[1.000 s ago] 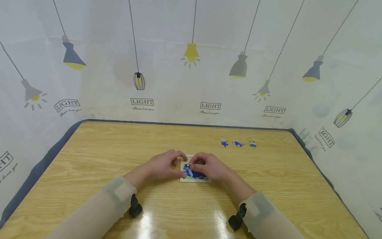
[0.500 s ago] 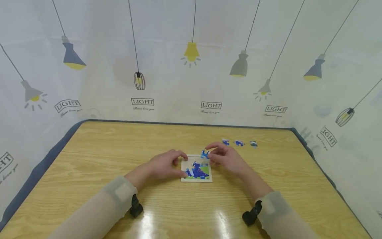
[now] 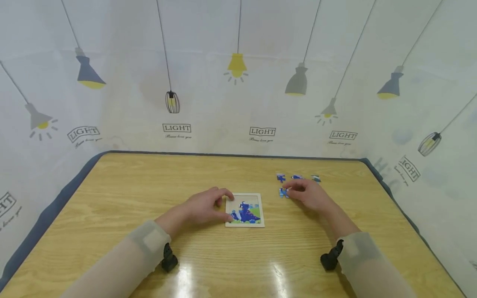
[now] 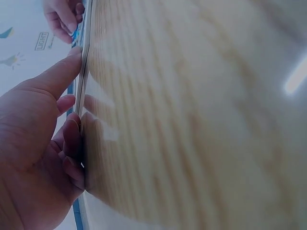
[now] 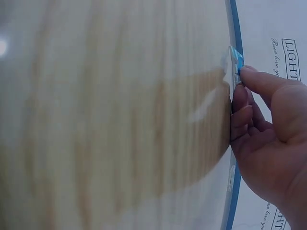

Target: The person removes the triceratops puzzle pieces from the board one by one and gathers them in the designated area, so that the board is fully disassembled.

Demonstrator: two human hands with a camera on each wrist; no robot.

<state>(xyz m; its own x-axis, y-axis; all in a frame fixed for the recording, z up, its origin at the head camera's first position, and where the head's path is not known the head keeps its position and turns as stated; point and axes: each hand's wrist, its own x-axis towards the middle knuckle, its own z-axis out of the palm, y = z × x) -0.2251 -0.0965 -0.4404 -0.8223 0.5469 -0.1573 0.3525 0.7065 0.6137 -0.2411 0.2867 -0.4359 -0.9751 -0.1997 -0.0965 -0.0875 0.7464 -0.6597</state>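
Note:
My left hand (image 3: pixel 205 205) holds the left side of a square jigsaw puzzle tray (image 3: pixel 244 225), thumb at the lower corner and index finger at the upper one. Inside the tray lies part of a blue dinosaur picture (image 3: pixel 248 213); its upper left shows bare wood. Right of the tray, thumb and fingers of my right hand (image 3: pixel 311 195) pinch a blue puzzle piece (image 3: pixel 284 192), close over the table. The right wrist view shows this thumb (image 5: pixel 261 79) against the piece's blue face. In the left wrist view my left thumb (image 4: pixel 60 72) presses the tray's edge.
Three loose puzzle pieces lie in a row behind my right hand: a left one (image 3: pixel 280 178), a middle one (image 3: pixel 297 177) partly behind the fingers, and a right one (image 3: pixel 316 178). The wooden table (image 3: pixel 149 174) ends at a wall covering (image 3: pixel 208 82) printed with lamps.
My right hand has lifted the blue piece off the tray and carried it right, to just in front of the loose pieces. The left hand has stayed at the tray.

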